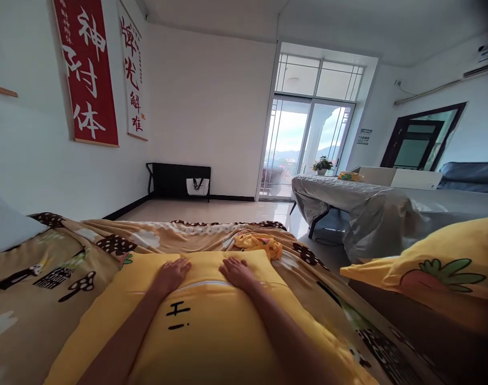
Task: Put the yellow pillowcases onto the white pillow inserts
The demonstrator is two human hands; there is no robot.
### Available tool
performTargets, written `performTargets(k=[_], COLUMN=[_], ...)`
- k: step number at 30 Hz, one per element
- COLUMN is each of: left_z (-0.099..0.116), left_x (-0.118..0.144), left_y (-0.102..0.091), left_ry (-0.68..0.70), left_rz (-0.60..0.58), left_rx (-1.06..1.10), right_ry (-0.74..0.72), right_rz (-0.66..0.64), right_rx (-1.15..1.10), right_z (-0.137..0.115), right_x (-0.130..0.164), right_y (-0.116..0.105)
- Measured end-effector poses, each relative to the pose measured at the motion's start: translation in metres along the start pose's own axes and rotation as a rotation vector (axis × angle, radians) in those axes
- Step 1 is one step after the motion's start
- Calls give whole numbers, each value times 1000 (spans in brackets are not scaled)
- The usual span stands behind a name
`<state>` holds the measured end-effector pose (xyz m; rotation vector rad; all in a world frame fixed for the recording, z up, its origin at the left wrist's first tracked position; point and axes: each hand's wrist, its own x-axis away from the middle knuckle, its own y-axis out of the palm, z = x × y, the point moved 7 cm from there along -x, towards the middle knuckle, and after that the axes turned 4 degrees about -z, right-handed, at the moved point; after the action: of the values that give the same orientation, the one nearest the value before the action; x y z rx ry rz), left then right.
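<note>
A plump yellow pillow (206, 326) with "Hi" printed in black lies in front of me on a patterned beige blanket (23, 315). A pale zipper line runs across it near the far end. My left hand (175, 274) rests flat on the pillow's far left part, fingers stretched forward. On the far right part lies my right hand (236, 270), also palm down with its fingers out. Neither hand grips anything. Just beyond the right hand, a crumpled yellow cloth (260, 244) sits on the blanket.
At right, another yellow pillow (448, 272) with a carrot print rests on a brown surface. Behind it stands a table under a grey plastic cover (372, 208). A white bag (198, 186) leans on a black panel (167, 179) by the far wall.
</note>
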<state>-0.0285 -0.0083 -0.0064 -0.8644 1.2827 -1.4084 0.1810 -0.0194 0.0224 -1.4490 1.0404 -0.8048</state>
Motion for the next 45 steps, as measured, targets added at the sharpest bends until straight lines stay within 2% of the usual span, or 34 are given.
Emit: performTargets(k=[2,4,8,10,14,16,18,21,24,27,29,34,36,38,41,45], left_z=[-20,-46,-106,-125,-133,-134,-136,-141,-145,-137,-119,-43,-14,7,18,7], left_x=[5,13,30,34,36,38,41,44,44,47,55,82,87,89,86,81], left_y=[1,-2,5,12,16,14,12,10,11,4,-8,-37,-35,-28,-15,-10], left_ry=[-13,-21,-187,-255,-217,-192,-172,-132,-67,6,57,190,231,268,287,233], left_rz=[6,14,55,115,222,234,257,323,365,375,360,201,110,37,-7,33], left_rx=[24,27,99,164,228,268,299,275,206,148,136,247,243,206,160,185], right_ry=[-5,0,39,62,107,66,-24,-184,-271,-288,-297,-335,-347,-350,-326,-189], right_rz=[36,93,217,291,358,365,356,357,408,467,488,502,522,542,534,445], right_rx=[-45,-88,-158,-156,-77,-91,-143,-215,-266,-263,-256,-233,-219,-200,-208,-290], right_z=[4,14,27,25,2,-22,-52,-93,-110,-109,-106,-109,-112,-110,-98,-71], right_x=[5,11,16,16,22,31,42,55,56,52,50,58,62,64,64,58], right_y=[16,21,23,18,-8,-24,-31,-16,16,37,39,33,33,33,29,21])
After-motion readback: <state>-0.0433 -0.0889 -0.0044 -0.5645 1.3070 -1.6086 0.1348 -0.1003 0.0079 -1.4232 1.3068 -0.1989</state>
